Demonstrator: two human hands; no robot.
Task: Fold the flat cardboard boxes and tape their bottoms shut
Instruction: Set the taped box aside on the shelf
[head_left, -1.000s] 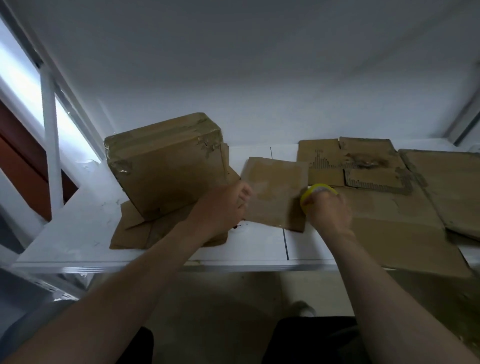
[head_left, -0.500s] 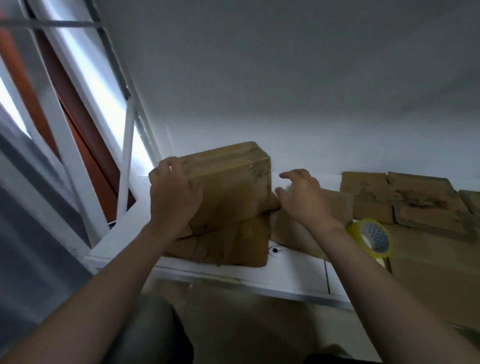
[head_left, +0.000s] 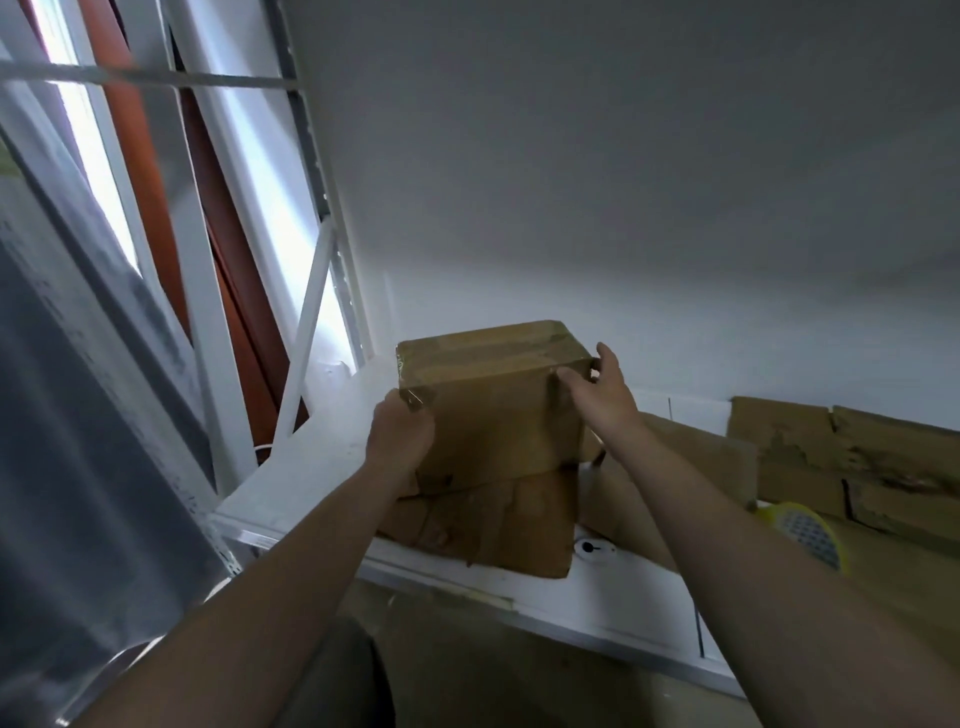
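Note:
A folded cardboard box (head_left: 493, 405) with clear tape across its top stands on the white table (head_left: 311, 457), on top of flat cardboard (head_left: 498, 525). My left hand (head_left: 400, 431) grips the box's near left corner. My right hand (head_left: 597, 384) holds its right upper corner, thumb on the front face and fingers round the side. A yellow tape roll (head_left: 802, 535) lies on flat cardboard to the right, free of both hands.
More flat cardboard sheets (head_left: 852, 457) lie along the wall at the right. A white window frame (head_left: 311, 374) and grey curtain (head_left: 78, 441) stand at the left. The table's metal front edge (head_left: 571, 634) runs below my arms.
My right hand let go of the tape roll and moved to the box's right corner. My left hand shifted to the near left corner. The view swung left and up.

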